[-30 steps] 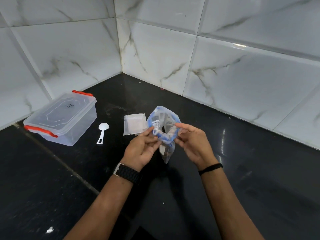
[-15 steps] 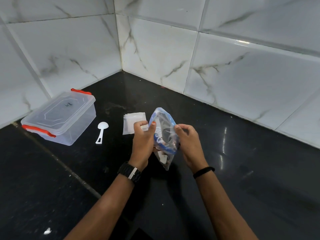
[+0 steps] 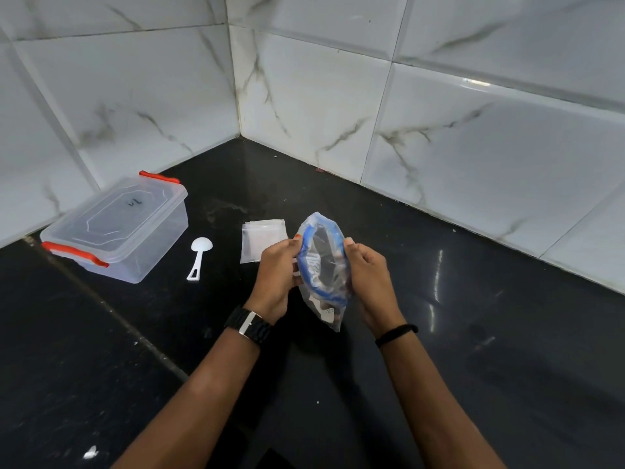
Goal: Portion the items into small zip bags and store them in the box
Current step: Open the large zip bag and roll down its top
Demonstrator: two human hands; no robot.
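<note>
I gripped the blue-rimmed bag [image 3: 323, 265] with both hands, left hand [image 3: 275, 269] and right hand [image 3: 368, 282] pulling its mouth wide above the desk [image 3: 473, 333], probably to reach the items inside.

the left hand [image 3: 275, 275] is covering the near corner of the stack of small bags [image 3: 262, 236]. what is lying inside the big bag [image 3: 323, 265] is blurring behind creased plastic, and the white print on its blue rim is too smeared to read. the marking on the box [image 3: 116, 228] lid is too small to read. both forearms are running off the bottom edge.
</note>
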